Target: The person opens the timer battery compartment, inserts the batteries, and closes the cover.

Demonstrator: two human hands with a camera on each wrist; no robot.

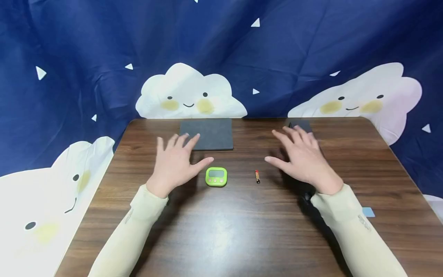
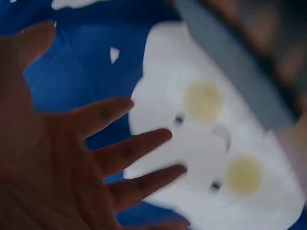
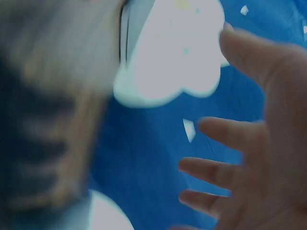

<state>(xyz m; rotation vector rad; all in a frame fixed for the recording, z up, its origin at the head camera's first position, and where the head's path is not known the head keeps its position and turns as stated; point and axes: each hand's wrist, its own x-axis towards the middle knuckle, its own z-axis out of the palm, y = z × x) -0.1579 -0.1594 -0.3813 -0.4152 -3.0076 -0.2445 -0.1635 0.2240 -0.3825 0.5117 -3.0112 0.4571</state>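
Observation:
My left hand hovers over the left part of the table with its fingers spread, holding nothing. Just right of its thumb lies a green digital timer, screen and buttons facing up. My right hand is likewise spread above the table's right half, nothing in its grasp. Between the hands, nearer the right thumb, a small red, gold and black battery lies on the wood. In the left wrist view the fingers are splayed; in the right wrist view the fingers are apart too.
A flat dark grey board lies at the back of the wooden table, beyond my left fingertips. Another dark object is partly hidden behind my right fingers. A light blue card shows beside my right sleeve. A blue cloud-patterned curtain hangs behind.

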